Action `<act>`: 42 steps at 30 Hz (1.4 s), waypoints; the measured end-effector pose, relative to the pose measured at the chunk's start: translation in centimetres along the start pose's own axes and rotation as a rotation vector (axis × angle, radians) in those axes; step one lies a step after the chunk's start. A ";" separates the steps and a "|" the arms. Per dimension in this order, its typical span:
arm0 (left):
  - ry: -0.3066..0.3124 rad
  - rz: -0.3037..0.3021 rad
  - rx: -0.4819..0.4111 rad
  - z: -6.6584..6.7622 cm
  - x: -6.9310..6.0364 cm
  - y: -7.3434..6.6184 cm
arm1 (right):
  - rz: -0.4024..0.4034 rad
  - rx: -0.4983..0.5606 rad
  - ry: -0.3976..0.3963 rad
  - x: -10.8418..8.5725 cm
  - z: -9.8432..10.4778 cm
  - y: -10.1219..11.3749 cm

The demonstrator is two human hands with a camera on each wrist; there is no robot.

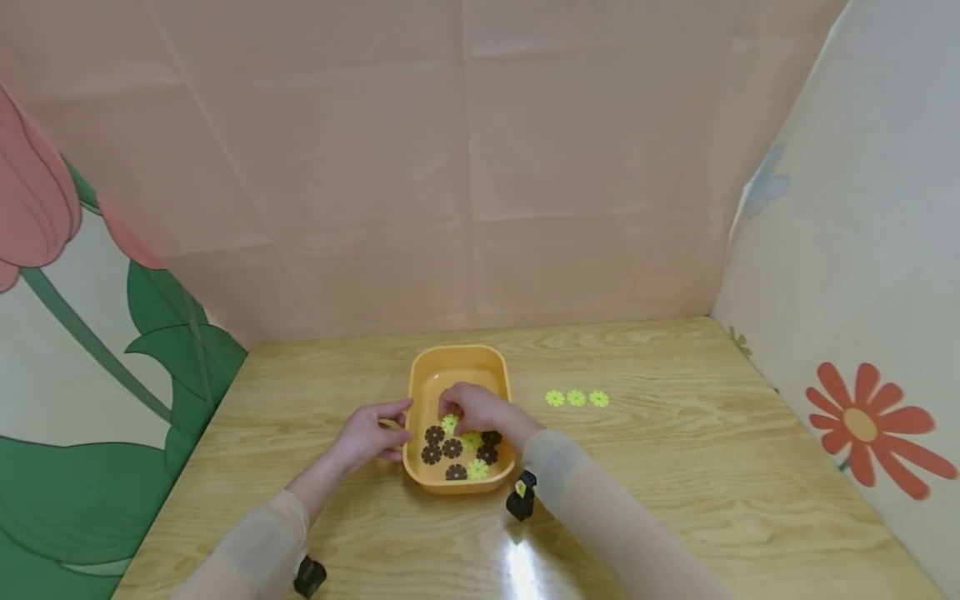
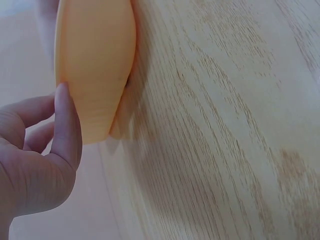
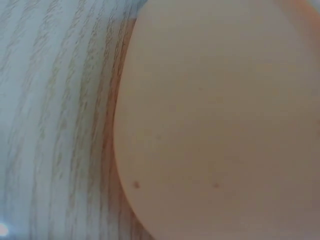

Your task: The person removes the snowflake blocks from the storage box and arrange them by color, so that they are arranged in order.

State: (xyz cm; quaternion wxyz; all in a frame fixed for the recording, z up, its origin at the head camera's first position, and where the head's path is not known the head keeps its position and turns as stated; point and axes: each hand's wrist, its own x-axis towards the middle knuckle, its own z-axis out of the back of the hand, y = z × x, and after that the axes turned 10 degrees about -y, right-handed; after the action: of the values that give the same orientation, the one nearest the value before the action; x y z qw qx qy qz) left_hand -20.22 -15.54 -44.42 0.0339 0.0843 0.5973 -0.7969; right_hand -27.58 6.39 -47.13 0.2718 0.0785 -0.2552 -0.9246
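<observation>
tub (image 1: 459, 487) on the bench (image 1: 712, 458) | left hand (image 1: 366, 433) loosely spread, fingertips against tub's side | right hand (image 1: 476, 408) curled over a yellow flower (image 1: 450, 424) inside (can't tell if it's pinched tbh) | imo keep tub braced, take one flower by its edge

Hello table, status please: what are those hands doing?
Left hand: touching side of orange tray. Right hand: inside it, at a yellow flower piece, grip unclear. Nothing visibly blocking either hand.
</observation>
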 end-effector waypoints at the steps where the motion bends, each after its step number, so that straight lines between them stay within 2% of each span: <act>1: 0.000 0.000 0.000 0.0 0.0 0.0 | 0.005 0.002 0.001 0.0 0.0 0.0; 8: 0.001 0.001 0.006 0.0 0.2 0.2 | 0.013 0.025 0.010 -0.1 0.0 0.2; 16: 0.002 0.002 0.016 0.0 0.3 0.2 | 0.016 0.000 0.007 0.0 -0.1 0.3; 23: 0.013 0.005 0.013 -0.1 0.3 0.3 | 0.051 0.119 -0.073 -0.8 0.6 0.2; 29: 0.015 -0.006 0.021 -0.2 0.3 0.3 | 0.134 0.238 -0.166 -2.6 3.2 -0.3; 32: 0.010 -0.008 0.019 -0.2 0.2 0.3 | 0.139 0.276 -0.225 -3.9 4.9 -1.1; 35: 0.002 -0.009 0.020 -0.2 0.1 0.2 | 0.095 0.317 -0.291 -5.3 6.3 -2.6; 42: -0.009 -0.005 0.014 -0.3 0.1 0.0 | -0.041 0.361 -0.454 -9.1 7.7 -8.5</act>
State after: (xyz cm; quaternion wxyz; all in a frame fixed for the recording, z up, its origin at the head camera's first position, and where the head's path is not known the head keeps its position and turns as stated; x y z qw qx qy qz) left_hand -20.29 -15.26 -44.52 0.0338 0.0795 0.5918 -0.8014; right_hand -26.06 20.84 -44.84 0.1709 -0.0782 -0.4682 -0.8634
